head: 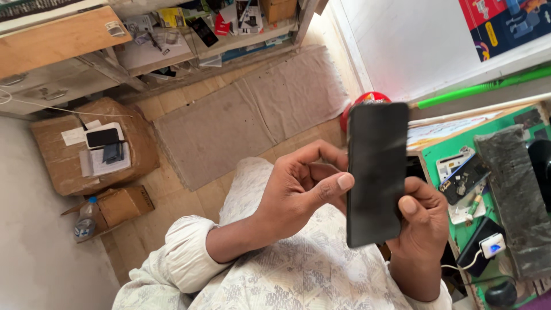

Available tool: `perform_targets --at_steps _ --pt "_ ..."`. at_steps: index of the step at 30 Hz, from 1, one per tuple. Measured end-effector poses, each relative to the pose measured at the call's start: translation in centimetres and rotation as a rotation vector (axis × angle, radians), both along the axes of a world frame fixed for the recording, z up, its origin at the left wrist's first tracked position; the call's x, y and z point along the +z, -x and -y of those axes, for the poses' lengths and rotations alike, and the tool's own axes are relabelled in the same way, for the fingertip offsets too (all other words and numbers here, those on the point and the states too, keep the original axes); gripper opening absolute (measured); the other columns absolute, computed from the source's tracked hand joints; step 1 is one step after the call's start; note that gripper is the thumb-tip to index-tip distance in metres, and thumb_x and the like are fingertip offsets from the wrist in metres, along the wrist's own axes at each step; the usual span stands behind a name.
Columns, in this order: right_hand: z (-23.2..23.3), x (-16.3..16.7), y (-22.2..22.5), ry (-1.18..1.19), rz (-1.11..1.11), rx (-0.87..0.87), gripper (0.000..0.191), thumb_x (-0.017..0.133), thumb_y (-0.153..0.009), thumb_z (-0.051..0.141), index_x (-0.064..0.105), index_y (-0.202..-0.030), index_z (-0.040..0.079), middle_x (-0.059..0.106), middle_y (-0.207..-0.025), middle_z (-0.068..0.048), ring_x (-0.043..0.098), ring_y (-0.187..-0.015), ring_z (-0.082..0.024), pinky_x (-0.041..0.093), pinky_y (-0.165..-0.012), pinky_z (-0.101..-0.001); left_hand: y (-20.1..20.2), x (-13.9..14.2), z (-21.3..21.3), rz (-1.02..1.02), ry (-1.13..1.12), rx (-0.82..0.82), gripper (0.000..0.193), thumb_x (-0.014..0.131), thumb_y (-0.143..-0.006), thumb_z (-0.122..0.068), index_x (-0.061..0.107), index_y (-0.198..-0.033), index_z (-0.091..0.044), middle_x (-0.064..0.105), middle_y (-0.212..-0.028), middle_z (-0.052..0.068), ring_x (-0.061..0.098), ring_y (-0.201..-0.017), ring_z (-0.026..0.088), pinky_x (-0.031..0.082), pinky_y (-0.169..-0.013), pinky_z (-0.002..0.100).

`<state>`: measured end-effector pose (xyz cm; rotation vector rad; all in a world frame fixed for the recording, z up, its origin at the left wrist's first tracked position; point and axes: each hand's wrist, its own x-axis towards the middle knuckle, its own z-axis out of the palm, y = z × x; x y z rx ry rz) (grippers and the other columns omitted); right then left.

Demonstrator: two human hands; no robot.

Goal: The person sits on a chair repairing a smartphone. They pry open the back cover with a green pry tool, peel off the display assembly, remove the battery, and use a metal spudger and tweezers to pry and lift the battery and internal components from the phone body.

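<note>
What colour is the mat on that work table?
Green mat, clearest in the head view.

left hand (298,189): being raised at frame centre, fingers curled, thumb extended rightward | right hand (422,221): being held lower right, thumb pressing, fingers wrapped behind

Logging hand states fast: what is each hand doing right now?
Left hand: thumb on the edge of the black phone, helping hold it.
Right hand: closed on the phone's lower right side.
</note>
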<state>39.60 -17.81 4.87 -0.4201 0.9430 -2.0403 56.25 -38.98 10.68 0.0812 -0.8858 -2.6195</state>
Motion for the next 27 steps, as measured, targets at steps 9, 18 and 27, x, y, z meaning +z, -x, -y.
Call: perform_targets --at_steps 9,18,27 --pt "0.3 -1.6 1.2 -0.033 0.110 0.068 0.029 0.072 -0.100 0.002 0.062 -0.122 -0.014 0.073 -0.115 -0.026 0.075 -0.100 -0.029 0.062 -0.088 -0.0390 -0.1 0.8 0.0 0.065 0.282 0.112 0.020 0.066 -0.107 -0.012 0.058 -0.112 0.005 0.073 -0.095 0.013 0.074 -0.087 0.015 0.063 -0.077 0.029" --pt "-1.2 -1.3 1.9 -0.027 0.003 0.171 0.036 0.080 -0.096 0.010 0.066 -0.114 -0.018 0.075 -0.110 -0.027 0.075 -0.092 -0.027 0.062 -0.081 -0.0384 0.0 1.0 0.4 0.034 0.178 0.015 0.021 0.068 -0.105 -0.015 0.059 -0.109 0.003 0.072 -0.094 0.009 0.072 -0.087 0.011 0.061 -0.078 0.027" --pt "-1.6 0.0 2.0 -0.133 -0.179 0.216 0.044 0.092 -0.082 0.020 0.075 -0.100 -0.016 0.076 -0.103 -0.022 0.073 -0.090 -0.027 0.058 -0.078 -0.0368 -1.1 1.9 1.2 -0.063 0.529 -0.014 0.019 0.073 -0.108 -0.017 0.062 -0.106 0.000 0.073 -0.085 0.007 0.073 -0.078 0.010 0.058 -0.071 0.022"
